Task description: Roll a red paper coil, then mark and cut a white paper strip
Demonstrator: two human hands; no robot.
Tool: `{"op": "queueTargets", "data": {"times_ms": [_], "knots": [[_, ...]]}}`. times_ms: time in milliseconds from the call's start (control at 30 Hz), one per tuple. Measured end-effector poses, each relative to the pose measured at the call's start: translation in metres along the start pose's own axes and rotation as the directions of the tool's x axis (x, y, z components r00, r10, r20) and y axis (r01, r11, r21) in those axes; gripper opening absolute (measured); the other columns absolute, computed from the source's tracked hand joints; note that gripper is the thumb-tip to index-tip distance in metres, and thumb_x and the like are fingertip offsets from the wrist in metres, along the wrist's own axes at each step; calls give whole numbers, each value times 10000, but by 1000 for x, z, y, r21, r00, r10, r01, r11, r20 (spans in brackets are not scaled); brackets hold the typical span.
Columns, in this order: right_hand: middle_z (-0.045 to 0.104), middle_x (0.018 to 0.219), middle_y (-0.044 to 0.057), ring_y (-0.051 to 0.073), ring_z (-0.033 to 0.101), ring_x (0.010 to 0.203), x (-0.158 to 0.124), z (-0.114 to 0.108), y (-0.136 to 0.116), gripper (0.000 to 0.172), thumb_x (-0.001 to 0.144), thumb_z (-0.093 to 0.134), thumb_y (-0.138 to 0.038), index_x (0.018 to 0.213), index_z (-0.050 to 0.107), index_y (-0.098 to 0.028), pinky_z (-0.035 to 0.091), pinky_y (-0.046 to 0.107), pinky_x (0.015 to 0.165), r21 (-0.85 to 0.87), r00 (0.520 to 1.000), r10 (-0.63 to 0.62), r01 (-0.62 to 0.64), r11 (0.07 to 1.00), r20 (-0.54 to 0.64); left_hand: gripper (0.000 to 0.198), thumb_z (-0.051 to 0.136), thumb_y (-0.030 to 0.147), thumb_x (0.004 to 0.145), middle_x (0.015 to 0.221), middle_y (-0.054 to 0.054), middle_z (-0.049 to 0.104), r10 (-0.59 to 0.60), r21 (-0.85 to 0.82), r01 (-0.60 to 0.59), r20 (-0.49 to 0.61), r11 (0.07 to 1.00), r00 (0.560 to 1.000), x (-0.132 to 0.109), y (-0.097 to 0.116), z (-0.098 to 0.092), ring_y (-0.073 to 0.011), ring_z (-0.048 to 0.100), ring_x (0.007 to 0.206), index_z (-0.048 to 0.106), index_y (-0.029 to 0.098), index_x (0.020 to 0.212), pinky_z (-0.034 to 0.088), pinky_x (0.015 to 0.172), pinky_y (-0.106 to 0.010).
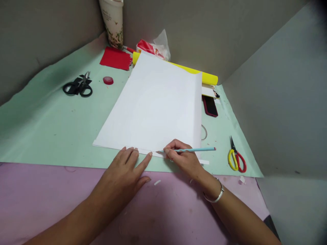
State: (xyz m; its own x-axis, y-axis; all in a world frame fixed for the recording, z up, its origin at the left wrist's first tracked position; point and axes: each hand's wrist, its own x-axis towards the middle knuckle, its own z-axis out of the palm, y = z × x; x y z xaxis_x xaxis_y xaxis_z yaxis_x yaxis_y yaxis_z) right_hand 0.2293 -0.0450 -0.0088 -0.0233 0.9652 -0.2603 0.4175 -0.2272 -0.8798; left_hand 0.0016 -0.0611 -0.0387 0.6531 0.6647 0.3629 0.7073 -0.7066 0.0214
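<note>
A large white sheet of paper (158, 105) lies on the green table cover, its near edge close to me. My left hand (130, 166) rests flat with fingers spread, the fingertips pressing on a narrow white strip (159, 154) along that near edge. In my right hand (182, 158) is a light blue pencil (199, 149), held in a writing grip. The pencil's tip touches the paper near the strip, just right of my left index finger. The strip's right end sticks out past the sheet.
Black-handled scissors (83, 85), red tape (108, 80) and red fabric (116, 58) lie left. A yellow roll (209, 79) is behind the sheet. A phone (210, 106) and yellow-red scissors (237, 158) lie right. A patterned cup (113, 23) stands at the back. Grey walls surround the table.
</note>
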Motion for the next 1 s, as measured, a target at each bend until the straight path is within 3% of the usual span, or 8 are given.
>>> {"op": "queueTargets", "data": {"times_ms": [1000], "knots": [[634,696,-26,154,523,693,-9,-16,10,92,827,615,-256,749,649,-223,397,302,659,-25,999,18,-19,1000,-41,568,810,367,801,1081,-221,681,15,29,-15,21,999,1000,0,-2,0,-379,624,1033,683,118,1295,566,920,-538]]}}
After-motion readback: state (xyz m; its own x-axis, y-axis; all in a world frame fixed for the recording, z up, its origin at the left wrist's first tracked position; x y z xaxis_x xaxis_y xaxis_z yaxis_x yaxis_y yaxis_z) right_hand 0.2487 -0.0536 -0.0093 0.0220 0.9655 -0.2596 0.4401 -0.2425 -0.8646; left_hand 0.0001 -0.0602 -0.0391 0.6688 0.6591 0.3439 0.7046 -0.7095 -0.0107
